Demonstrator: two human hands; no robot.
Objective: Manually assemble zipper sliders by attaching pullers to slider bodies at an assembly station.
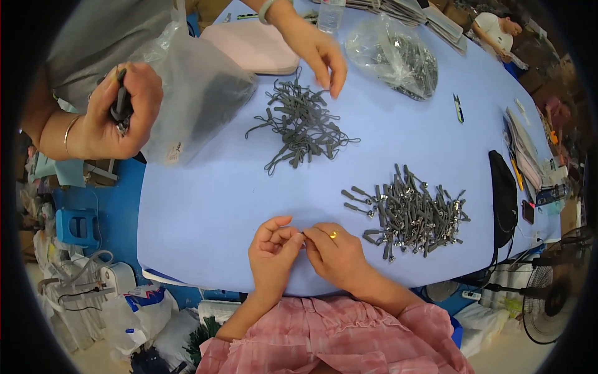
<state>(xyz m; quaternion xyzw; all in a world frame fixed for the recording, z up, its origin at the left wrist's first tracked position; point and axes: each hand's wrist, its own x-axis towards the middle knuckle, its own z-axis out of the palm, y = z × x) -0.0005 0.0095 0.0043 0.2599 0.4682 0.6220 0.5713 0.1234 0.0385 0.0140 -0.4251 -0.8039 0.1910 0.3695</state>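
Near the table's front edge, my left hand point(273, 252) and my right hand point(335, 254) meet at the fingertips. Both pinch at one spot, where only a tiny dark bit shows; what they hold is mostly hidden. My right hand wears a gold-coloured ring. Just right of it lies a heap of dark grey zipper pulls with silvery metal ends point(417, 215). Farther off, grey looped cord pulls point(299, 124) lie in a tangled pile. A co-worker's hand point(321, 56) reaches to that pile's far edge, while their other hand point(128, 112) grips several dark grey pulls.
A clear bag of dark pieces point(398, 59) lies at the back, near a plastic bottle point(331, 15). Small snips point(458, 108) and a black pouch point(503, 199) lie to the right. A large translucent bag point(193, 93) covers the table's left side. A fan point(551, 296) stands lower right.
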